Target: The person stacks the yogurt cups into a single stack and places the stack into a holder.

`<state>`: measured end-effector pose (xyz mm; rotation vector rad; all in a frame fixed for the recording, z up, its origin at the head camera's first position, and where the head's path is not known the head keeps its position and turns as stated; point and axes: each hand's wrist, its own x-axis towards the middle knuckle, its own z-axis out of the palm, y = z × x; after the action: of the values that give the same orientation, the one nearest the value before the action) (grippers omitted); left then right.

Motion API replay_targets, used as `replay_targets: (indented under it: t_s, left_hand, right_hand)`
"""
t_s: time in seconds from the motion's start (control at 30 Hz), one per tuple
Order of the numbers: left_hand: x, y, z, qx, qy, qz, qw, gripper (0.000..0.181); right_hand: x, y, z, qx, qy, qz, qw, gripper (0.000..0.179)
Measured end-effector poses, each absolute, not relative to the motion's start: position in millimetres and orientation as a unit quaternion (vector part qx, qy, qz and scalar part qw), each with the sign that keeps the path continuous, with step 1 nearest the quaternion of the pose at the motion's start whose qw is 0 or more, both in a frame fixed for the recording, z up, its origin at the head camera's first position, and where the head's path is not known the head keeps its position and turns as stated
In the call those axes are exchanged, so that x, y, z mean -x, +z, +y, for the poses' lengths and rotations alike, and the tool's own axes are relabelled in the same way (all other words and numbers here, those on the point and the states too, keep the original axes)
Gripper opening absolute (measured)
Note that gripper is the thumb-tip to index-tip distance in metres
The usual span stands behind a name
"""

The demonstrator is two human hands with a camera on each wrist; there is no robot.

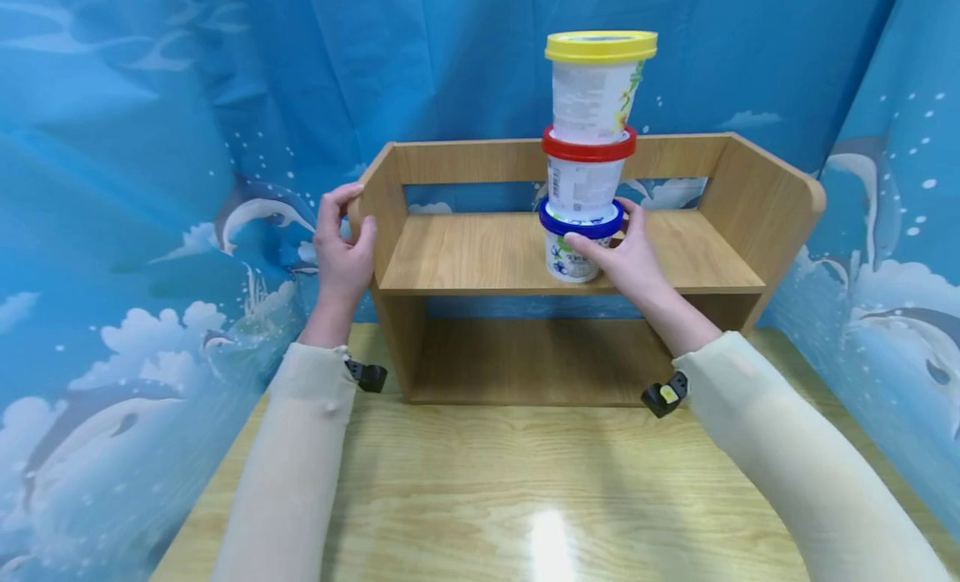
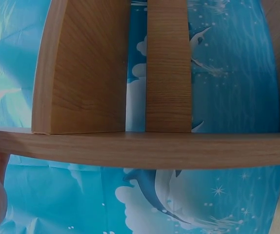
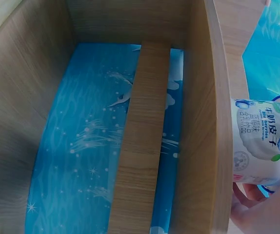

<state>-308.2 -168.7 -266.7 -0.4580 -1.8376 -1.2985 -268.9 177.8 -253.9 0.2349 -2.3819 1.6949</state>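
Three white tubs form a stack on the upper board of a wooden shelf [image 1: 465, 253]. The blue-lidded tub [image 1: 573, 261] is lowest, near the board's front edge; its blueberry label shows in the right wrist view. On it stands the red-lidded tub [image 1: 581, 182], topped by the yellow-lidded tub [image 1: 588, 98], which leans slightly right. My right hand [image 1: 637, 261] grips the blue-lidded tub near its lid, thumb in front and fingers round the right side. My left hand [image 1: 345, 248] holds the upper front edge of the shelf's left side panel [image 1: 386, 207].
The shelf stands on a wood-grain table [image 1: 480, 482], with a lower board [image 1: 525, 357] under the upper one. Its right side panel [image 1: 772, 190] rises beside my right forearm. A blue sea-patterned curtain [image 1: 450, 57] hangs behind and on both sides.
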Motion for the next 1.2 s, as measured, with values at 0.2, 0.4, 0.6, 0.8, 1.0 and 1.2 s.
replay_targets:
  t_s: [0.2, 0.4, 0.6, 0.8, 1.0, 1.2]
  left_hand:
    - [309.6, -267.5, -169.4, 0.181, -0.516, -0.729, 0.411, 0.034]
    - [309.9, -268.0, -169.3, 0.184, -0.518, -0.727, 0.412, 0.033]
    - [310.6, -268.0, -169.3, 0.185, -0.514, -0.728, 0.414, 0.033]
    - [309.5, -267.1, -169.2, 0.186, -0.512, -0.729, 0.414, 0.034]
    - [308.7, -266.7, -169.1, 0.185, -0.512, -0.729, 0.414, 0.033]
    - [309.0, -266.2, -167.9, 0.181, -0.516, -0.728, 0.413, 0.034]
  right_hand:
    - [279.0, -255.1, 171.1, -0.058, 0.574, -0.809, 0.111, 0.097]
    - [288.8, -256.3, 166.0, -0.044, 0.572, -0.809, 0.125, 0.098]
    - [294.7, -256.3, 162.1, -0.032, 0.576, -0.806, 0.131, 0.100]
    - [296.4, -255.9, 160.9, -0.025, 0.572, -0.809, 0.136, 0.100]
    - [294.8, -257.1, 162.3, -0.024, 0.560, -0.816, 0.140, 0.104]
    - [284.8, -257.4, 168.3, -0.037, 0.572, -0.807, 0.145, 0.101]
